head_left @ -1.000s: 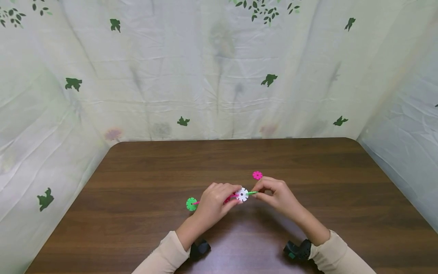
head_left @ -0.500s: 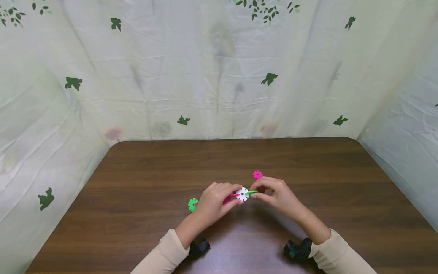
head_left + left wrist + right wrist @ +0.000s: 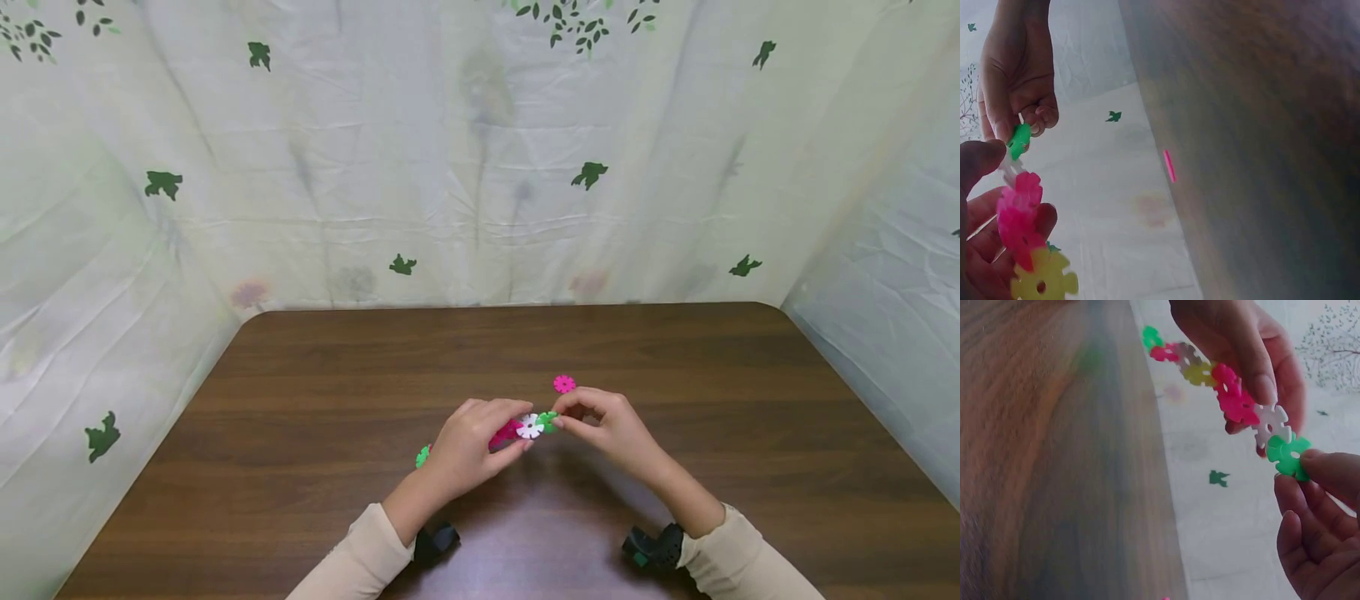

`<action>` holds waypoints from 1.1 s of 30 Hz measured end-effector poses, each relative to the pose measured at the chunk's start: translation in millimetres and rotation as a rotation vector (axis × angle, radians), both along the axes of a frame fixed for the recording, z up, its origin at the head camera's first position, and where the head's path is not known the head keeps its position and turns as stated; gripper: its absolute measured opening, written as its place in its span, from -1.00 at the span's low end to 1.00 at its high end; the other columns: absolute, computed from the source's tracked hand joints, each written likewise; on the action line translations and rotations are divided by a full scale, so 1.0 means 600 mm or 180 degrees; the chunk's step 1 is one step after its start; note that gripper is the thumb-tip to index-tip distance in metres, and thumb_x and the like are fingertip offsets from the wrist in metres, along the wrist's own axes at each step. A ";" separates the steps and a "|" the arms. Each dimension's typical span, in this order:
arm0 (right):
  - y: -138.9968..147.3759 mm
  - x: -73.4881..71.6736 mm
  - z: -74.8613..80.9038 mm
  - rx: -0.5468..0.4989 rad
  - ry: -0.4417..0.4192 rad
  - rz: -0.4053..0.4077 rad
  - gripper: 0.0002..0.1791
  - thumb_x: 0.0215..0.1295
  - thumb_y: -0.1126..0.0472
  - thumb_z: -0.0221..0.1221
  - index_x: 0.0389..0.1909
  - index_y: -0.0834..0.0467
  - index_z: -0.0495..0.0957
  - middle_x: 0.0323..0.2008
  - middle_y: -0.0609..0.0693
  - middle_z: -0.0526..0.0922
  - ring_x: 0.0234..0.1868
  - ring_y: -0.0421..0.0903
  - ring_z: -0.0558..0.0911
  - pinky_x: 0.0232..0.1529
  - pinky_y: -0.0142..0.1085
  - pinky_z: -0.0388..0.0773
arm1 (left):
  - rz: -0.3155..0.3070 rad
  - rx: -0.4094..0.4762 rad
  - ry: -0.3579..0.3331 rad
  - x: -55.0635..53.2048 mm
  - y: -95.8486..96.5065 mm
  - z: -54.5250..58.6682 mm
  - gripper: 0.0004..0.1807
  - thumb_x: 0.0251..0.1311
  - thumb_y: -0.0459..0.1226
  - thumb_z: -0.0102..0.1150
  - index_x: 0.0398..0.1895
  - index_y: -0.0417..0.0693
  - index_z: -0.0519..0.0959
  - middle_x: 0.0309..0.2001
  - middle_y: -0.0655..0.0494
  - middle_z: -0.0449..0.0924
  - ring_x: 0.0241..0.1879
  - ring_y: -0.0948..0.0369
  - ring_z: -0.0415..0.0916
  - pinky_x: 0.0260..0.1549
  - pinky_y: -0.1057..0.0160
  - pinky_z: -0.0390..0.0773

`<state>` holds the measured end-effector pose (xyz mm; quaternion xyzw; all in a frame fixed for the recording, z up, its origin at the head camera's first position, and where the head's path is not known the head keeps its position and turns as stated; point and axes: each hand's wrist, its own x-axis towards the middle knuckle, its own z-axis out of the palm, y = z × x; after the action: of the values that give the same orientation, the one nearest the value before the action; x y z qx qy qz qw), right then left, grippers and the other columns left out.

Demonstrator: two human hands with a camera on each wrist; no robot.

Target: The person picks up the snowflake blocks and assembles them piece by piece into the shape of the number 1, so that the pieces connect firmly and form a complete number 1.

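Observation:
A chain of notched plastic snowflake discs (image 3: 1235,403), in pink, yellow, white and green, hangs above the table between the hands. My left hand (image 3: 476,437) holds it along the pink and white part, thumb on the near side. The white disc (image 3: 529,427) shows between its thumb and fingers. My right hand (image 3: 611,425) pinches the green disc (image 3: 1289,456) at the chain's right end, which meets the white disc. Another green disc (image 3: 1152,339) forms the far end, half hidden behind my left hand in the head view. A yellow disc (image 3: 1044,278) shows in the left wrist view.
A loose pink disc (image 3: 564,384) lies on the brown table (image 3: 337,358) just beyond my right fingers. Dark wrist cameras (image 3: 652,547) are strapped under both wrists. A pale curtain (image 3: 450,167) with green leaf and bird shapes surrounds the table's far side.
The right-hand green disc has turned from edge-on to showing its face. The chain has twisted, and its left green end has dropped slightly and slipped further behind my left hand.

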<state>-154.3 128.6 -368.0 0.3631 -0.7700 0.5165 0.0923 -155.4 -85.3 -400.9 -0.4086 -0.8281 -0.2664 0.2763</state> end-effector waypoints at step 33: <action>0.010 -0.034 -0.027 -0.0516 -0.0836 -0.0235 -0.68 0.09 0.42 0.19 -0.09 0.36 0.46 -0.21 0.17 0.56 -0.19 0.10 0.55 -0.21 -0.28 0.50 | 0.0272 -0.0049 0.0451 0.001 0.002 0.011 -0.59 -0.16 -0.10 0.38 -0.19 -0.01 0.56 -0.37 0.27 0.58 -0.47 0.33 0.46 -0.28 0.29 0.34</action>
<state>-174.6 134.6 -383.9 0.2553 -0.7440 0.6162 0.0386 -154.8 -84.2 -394.0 -0.3928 -0.8252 -0.2184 0.3422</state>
